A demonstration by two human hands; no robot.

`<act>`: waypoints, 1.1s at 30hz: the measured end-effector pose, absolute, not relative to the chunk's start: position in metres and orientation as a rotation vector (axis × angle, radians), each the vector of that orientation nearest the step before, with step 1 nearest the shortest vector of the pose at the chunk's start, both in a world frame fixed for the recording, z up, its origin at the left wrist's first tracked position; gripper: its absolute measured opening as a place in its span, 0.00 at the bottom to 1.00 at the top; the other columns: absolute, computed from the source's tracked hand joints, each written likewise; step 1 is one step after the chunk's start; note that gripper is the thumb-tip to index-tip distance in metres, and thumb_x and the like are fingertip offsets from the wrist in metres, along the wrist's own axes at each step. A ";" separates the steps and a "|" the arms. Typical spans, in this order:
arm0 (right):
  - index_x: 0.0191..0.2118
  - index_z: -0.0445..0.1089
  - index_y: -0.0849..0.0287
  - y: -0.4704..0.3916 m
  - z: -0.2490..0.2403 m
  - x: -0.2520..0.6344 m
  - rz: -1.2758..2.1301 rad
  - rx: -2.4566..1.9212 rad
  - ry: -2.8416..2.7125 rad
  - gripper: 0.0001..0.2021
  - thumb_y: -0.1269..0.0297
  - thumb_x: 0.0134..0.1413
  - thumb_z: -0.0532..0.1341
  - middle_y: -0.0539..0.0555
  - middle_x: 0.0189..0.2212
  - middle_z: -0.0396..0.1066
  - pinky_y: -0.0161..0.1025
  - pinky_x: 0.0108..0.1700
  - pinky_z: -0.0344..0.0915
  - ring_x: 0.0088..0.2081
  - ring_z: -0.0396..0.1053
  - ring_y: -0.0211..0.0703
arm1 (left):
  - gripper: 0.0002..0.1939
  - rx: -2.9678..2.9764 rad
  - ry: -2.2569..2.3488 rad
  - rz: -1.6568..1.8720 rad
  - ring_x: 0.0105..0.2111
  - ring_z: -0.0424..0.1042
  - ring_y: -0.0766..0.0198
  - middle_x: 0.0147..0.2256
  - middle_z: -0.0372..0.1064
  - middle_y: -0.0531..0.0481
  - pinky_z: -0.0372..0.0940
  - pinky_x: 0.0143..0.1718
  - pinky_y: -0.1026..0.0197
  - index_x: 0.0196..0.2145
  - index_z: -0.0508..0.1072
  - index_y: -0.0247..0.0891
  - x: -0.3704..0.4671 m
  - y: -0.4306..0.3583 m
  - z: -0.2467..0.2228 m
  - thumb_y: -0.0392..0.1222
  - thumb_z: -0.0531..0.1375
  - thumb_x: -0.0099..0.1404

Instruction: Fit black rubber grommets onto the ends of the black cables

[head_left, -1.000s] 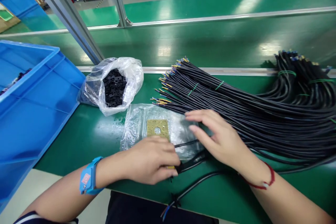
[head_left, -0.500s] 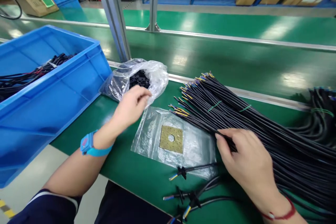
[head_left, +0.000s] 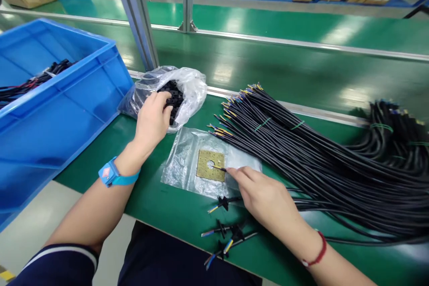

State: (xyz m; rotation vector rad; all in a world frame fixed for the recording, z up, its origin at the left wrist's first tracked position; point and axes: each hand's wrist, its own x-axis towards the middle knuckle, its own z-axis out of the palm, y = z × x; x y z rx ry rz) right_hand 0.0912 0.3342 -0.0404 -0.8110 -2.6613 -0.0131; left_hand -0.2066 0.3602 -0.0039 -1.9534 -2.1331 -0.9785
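Observation:
My left hand (head_left: 152, 116) is at the mouth of a clear plastic bag (head_left: 194, 91). Its thumb and fingers are apart over the small black plastic parts (head_left: 174, 91) inside, and some fingertips are hidden. My right hand (head_left: 264, 192) pinches the end of a black cable; its bared wire tips (head_left: 218, 168) lie over a yellowish sponge pad (head_left: 203, 172) with a round hole. That pad rests on a flat clear zip bag (head_left: 177, 167). Just below are several cable ends with black star-shaped pieces (head_left: 237, 232) fitted on them.
A large bundle of black cables (head_left: 321, 165) tied with green bands covers the right side. On the left stands a blue bin (head_left: 67, 125) with cables in it. A metal post (head_left: 136, 18) rises behind the bag, beside a green conveyor surface (head_left: 268, 62).
My left hand has moved into the bag's mouth. My right hand has drawn one cable end away from the bundle, left and over the sponge pad. The whole view has shifted slightly.

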 end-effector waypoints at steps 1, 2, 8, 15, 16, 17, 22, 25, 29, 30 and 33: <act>0.43 0.72 0.62 0.334 -0.039 0.091 -0.049 -0.834 -2.699 0.13 0.77 0.60 0.51 0.52 0.29 0.69 0.36 0.25 0.61 0.26 0.67 0.39 | 0.11 -2.010 -2.108 -1.138 0.39 0.66 0.60 0.37 0.66 0.46 0.65 0.44 0.56 0.44 0.70 0.35 -0.202 0.358 -0.004 0.32 0.55 0.63; 0.41 0.72 0.60 0.334 -0.038 0.090 -0.080 -0.859 -2.732 0.12 0.76 0.60 0.52 0.52 0.29 0.69 0.36 0.24 0.59 0.26 0.67 0.39 | 0.11 -2.083 -2.103 -1.317 0.36 0.67 0.62 0.36 0.66 0.48 0.66 0.41 0.58 0.43 0.71 0.36 -0.195 0.356 -0.004 0.32 0.55 0.62; 0.42 0.73 0.59 0.342 -0.040 0.089 0.000 -0.958 -2.767 0.12 0.76 0.60 0.53 0.53 0.31 0.71 0.35 0.28 0.62 0.28 0.69 0.39 | 0.11 -2.455 -2.553 -2.527 0.26 0.70 0.69 0.27 0.66 0.53 0.66 0.26 0.66 0.38 0.68 0.33 -0.145 0.341 -0.017 0.35 0.62 0.56; 0.45 0.70 0.62 0.346 -0.031 0.096 0.617 -0.882 -2.404 0.12 0.71 0.65 0.50 0.52 0.30 0.74 0.31 0.32 0.69 0.28 0.72 0.35 | 0.10 -2.205 -2.793 -2.832 0.33 0.74 0.65 0.37 0.73 0.45 0.69 0.37 0.61 0.38 0.66 0.32 -0.137 0.339 -0.024 0.36 0.61 0.59; 0.45 0.69 0.62 0.346 -0.029 0.097 0.599 -0.872 -2.351 0.12 0.71 0.65 0.50 0.52 0.29 0.74 0.32 0.32 0.69 0.28 0.72 0.35 | 0.09 -2.215 -2.825 -2.813 0.34 0.74 0.65 0.37 0.73 0.45 0.68 0.37 0.62 0.37 0.67 0.32 -0.136 0.338 -0.025 0.37 0.62 0.59; 0.45 0.69 0.62 0.345 -0.028 0.097 0.570 -0.860 -2.311 0.11 0.71 0.65 0.50 0.52 0.28 0.74 0.32 0.32 0.69 0.28 0.72 0.36 | 0.09 -2.237 -2.853 -2.784 0.34 0.73 0.66 0.36 0.73 0.46 0.67 0.37 0.63 0.36 0.68 0.32 -0.136 0.337 -0.025 0.38 0.63 0.59; 0.45 0.70 0.62 0.344 -0.027 0.094 0.478 -0.817 -2.304 0.11 0.71 0.65 0.51 0.54 0.29 0.74 0.34 0.31 0.70 0.30 0.73 0.38 | 0.11 -2.268 -2.933 -2.807 0.29 0.69 0.70 0.30 0.69 0.52 0.65 0.35 0.64 0.34 0.70 0.33 -0.130 0.330 -0.023 0.40 0.66 0.55; 0.46 0.70 0.62 0.344 -0.029 0.094 0.503 -0.843 -2.314 0.11 0.71 0.65 0.51 0.53 0.29 0.74 0.34 0.30 0.69 0.28 0.72 0.38 | 0.12 -2.294 -2.881 -2.818 0.29 0.70 0.70 0.31 0.68 0.53 0.66 0.36 0.64 0.33 0.70 0.33 -0.130 0.330 -0.019 0.40 0.67 0.55; 0.45 0.70 0.62 0.345 -0.029 0.094 0.514 -0.866 -2.341 0.12 0.71 0.65 0.50 0.54 0.30 0.74 0.34 0.31 0.70 0.30 0.73 0.38 | 0.10 -2.476 -2.777 -2.595 0.30 0.70 0.70 0.31 0.69 0.53 0.66 0.37 0.64 0.34 0.71 0.34 -0.135 0.331 -0.017 0.40 0.66 0.56; 0.45 0.70 0.62 0.345 -0.029 0.095 0.508 -0.870 -2.343 0.12 0.71 0.65 0.50 0.54 0.31 0.75 0.35 0.31 0.70 0.30 0.73 0.38 | 0.09 -2.558 -2.743 -2.472 0.31 0.70 0.69 0.32 0.69 0.52 0.65 0.37 0.64 0.34 0.71 0.34 -0.136 0.331 -0.017 0.39 0.66 0.56; 0.45 0.71 0.62 0.345 -0.028 0.095 0.504 -0.889 -2.325 0.13 0.71 0.65 0.50 0.54 0.31 0.75 0.35 0.30 0.70 0.30 0.73 0.39 | 0.07 -2.757 -2.627 -2.081 0.34 0.69 0.68 0.33 0.69 0.51 0.64 0.38 0.64 0.35 0.72 0.35 -0.140 0.330 -0.018 0.38 0.64 0.57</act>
